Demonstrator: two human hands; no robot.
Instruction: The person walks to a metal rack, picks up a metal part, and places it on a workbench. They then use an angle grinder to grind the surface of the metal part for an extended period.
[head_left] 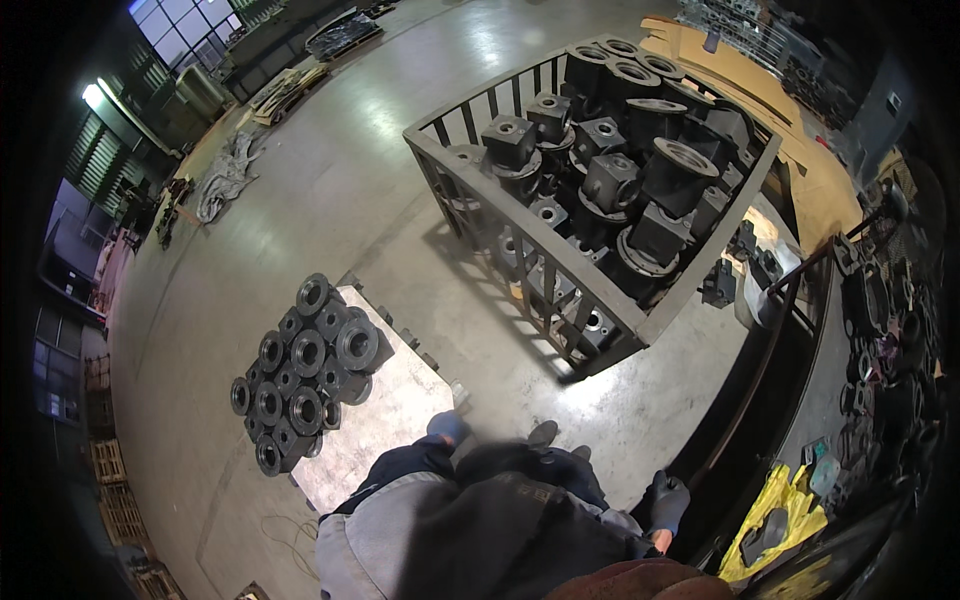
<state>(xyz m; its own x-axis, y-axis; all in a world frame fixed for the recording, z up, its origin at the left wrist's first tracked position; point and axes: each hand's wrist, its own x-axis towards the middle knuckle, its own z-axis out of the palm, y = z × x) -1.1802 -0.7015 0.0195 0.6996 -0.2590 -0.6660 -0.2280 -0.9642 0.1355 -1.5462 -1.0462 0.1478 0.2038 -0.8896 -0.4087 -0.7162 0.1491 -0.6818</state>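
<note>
My left hand, in a blue-grey glove, hangs beside the near right corner of a light-topped pallet; its fingers are hidden. My right hand wears a dark grey glove with a bluish back and hangs low on the right, fingers curled, with nothing visible in it. Black ringed castings stand close together on the pallet's left part. Ahead of me is a metal-barred crate filled with dark flanged castings. Neither hand touches these parts.
A dark metal rail runs along my right side. Beyond it lie a yellow bag and many dark parts. Cardboard sheets lie behind the crate. Grey plastic sheeting and wooden pallets are at the left.
</note>
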